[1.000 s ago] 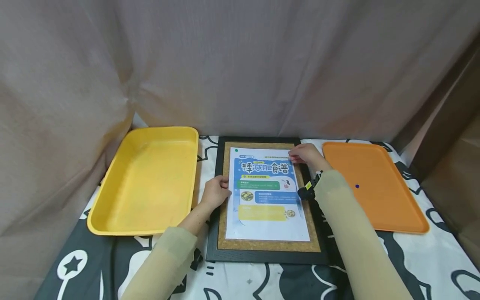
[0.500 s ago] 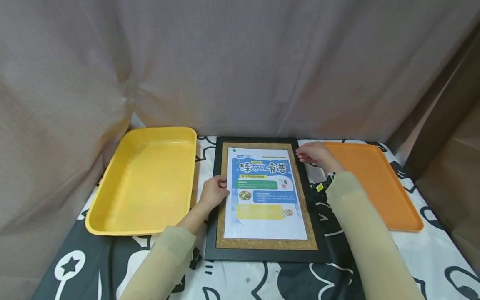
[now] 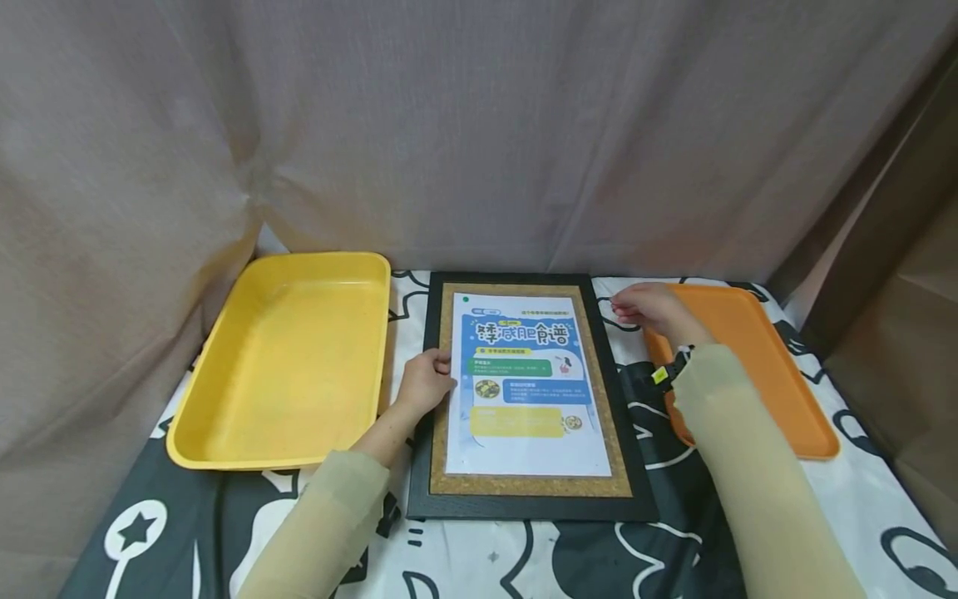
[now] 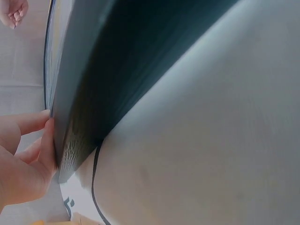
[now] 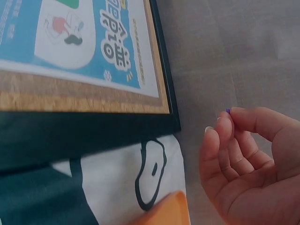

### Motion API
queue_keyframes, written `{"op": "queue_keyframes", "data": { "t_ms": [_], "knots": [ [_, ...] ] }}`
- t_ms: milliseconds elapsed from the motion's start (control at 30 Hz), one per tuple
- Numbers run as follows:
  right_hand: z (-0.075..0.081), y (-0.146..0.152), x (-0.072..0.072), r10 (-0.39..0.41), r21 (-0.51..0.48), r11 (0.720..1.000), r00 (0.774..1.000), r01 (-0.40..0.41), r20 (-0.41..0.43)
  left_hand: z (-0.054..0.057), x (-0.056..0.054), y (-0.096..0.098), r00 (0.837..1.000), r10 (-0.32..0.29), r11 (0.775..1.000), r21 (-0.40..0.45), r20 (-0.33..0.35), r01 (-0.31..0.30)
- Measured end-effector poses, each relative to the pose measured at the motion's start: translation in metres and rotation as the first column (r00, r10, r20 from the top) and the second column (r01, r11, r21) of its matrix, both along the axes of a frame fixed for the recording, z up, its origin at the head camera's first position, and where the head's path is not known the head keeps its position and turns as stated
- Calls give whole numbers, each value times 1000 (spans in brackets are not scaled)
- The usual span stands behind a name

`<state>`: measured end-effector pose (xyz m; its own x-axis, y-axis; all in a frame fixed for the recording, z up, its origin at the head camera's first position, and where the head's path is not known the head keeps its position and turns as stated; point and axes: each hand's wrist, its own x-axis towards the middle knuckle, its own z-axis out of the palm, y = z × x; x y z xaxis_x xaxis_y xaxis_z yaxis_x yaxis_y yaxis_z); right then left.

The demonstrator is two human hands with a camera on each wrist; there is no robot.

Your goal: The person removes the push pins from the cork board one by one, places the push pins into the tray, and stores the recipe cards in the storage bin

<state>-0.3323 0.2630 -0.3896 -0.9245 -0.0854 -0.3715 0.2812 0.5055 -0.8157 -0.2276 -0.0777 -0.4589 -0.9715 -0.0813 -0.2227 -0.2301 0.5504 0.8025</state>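
Observation:
A printed poster [image 3: 530, 383] with blue blocks lies on a cork board [image 3: 533, 486] in a black frame [image 3: 524, 507]. A green pin [image 3: 466, 299] sits at its top left corner. My left hand [image 3: 424, 384] rests its fingertips on the poster's left edge, its wrist crossing the frame; in the left wrist view the fingers lie close against the board. Right of the frame's top right corner, my right hand [image 3: 657, 313] is held near the orange tray [image 3: 756, 358]. In the right wrist view its thumb and index finger pinch a tiny purple pin [image 5: 228, 111], mostly hidden by the fingertips.
A deep yellow tray [image 3: 385, 291] stands left of the board. Right of it, the orange tray is partly covered by my right sleeve [image 3: 748, 449]. A black-and-white patterned cloth [image 3: 494, 559] covers the table, and a grey curtain [image 3: 479, 133] hangs directly behind.
My right hand has moved right, from the poster's top right corner to beyond the frame. A dark blue spot seen on the orange tray is now hidden. My left hand has stayed put.

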Motion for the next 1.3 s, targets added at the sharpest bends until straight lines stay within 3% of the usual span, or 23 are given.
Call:
{"op": "queue_keyframes", "data": {
  "t_ms": [300, 600, 767, 867, 1100, 1300],
  "knots": [
    [5, 22, 9, -40, -70, 997, 999, 42, 29, -1, 0, -1, 1000, -3, 1000, 4, -4, 3],
    [0, 46, 14, -96, -3, 995, 995, 96, 22, -3, 0, -1, 1000, -4, 1000, 14, -4, 4],
    [1, 64, 38, 9, 112, 994, 997, -1, -74, -3, -1, -1, 1000, -1, 1000, 17, 11, 1],
    [2, 75, 45, 51, 183, 982, 995, -35, -82, -3, -1, -1, 1000, -3, 1000, 17, 17, 2],
    [-3, 96, 36, -37, 147, 989, 998, 30, 43, -1, -1, 0, 1000, 0, 1000, 19, 21, -1],
    [-11, 112, 37, -142, 120, 985, 980, 126, 139, -1, -1, 0, 1000, 1, 1000, 20, 24, -2]
  ]
}}
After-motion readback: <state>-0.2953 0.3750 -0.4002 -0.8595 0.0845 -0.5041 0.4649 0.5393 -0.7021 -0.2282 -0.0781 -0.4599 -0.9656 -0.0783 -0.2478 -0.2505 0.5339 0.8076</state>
